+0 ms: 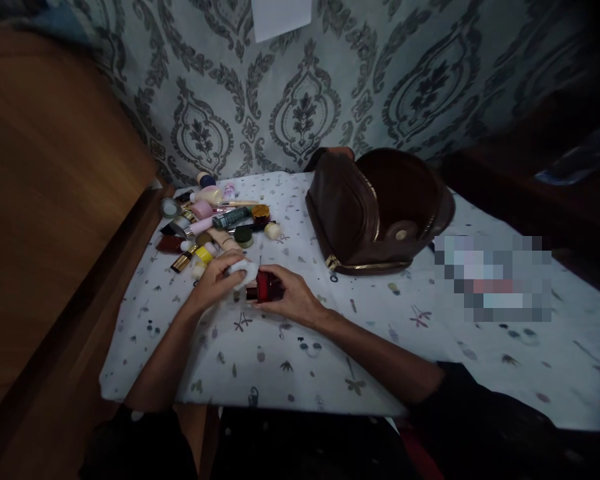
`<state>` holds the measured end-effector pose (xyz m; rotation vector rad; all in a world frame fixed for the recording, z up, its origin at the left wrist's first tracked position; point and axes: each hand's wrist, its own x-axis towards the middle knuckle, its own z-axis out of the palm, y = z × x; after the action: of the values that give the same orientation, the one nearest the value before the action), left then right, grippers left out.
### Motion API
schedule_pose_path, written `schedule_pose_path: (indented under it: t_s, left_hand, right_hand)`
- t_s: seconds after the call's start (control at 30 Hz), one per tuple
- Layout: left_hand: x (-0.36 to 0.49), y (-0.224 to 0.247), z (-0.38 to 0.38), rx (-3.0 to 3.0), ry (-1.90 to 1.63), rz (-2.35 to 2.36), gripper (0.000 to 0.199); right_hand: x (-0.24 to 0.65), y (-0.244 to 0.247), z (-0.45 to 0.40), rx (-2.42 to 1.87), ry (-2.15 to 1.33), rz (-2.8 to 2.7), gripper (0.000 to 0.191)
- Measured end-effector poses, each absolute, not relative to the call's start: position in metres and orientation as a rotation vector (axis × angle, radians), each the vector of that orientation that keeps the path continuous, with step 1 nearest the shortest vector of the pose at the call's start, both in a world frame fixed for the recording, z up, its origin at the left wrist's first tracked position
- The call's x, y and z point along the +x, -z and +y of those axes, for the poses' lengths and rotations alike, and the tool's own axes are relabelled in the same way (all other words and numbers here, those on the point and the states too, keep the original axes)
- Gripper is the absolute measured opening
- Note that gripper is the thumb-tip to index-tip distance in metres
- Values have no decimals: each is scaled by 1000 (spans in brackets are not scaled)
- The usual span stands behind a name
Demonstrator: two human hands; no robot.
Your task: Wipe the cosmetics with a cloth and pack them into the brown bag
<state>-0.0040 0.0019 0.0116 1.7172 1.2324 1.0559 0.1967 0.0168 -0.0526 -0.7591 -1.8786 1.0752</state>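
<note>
Between the fingers of my left hand (214,283) is a small white pad (244,272), perhaps cotton or tissue. My right hand (295,297) is wrapped round a dark red glass bottle (267,287), which lies on its side in the air with its dark neck end pointing left. The pad is close against the bottle's upper left; I cannot tell whether they touch. Just beyond my left hand lies a heap of cosmetics, with a yellow-banded item (203,254), a dark green jar (243,237), a pink bottle (201,211) and an amber-lidded jar (261,213).
A brown leather bag (345,220) stands unzipped at the back of the table, right of the heap. A blurred-out item (493,279) lies at the right on the printed white tablecloth (330,373). Patterned curtain (305,113) hangs behind; a wooden panel (55,167) borders the left.
</note>
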Motion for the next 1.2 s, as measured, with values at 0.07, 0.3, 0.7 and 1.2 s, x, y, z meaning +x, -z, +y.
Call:
schedule_pose_path:
  t_s: [0.07, 0.3, 0.7, 1.2]
  left_hand:
    - [-8, -5, 6, 1540, -1055, 1228, 18]
    - [-7, 15, 11, 1280, -1073, 1156, 28]
    - [9, 25, 13, 1088, -1169, 1071, 48]
    - [14, 25, 10, 1225, -1234, 1126, 43]
  right_hand:
    - [197, 53, 16, -745, -1104, -1865, 68]
    - [197, 49, 19, -709, -1313, -1668, 68]
    - [195, 56, 33, -740, -1481, -1269, 78]
    - [196, 55, 32, -755, -1567, -1156, 73]
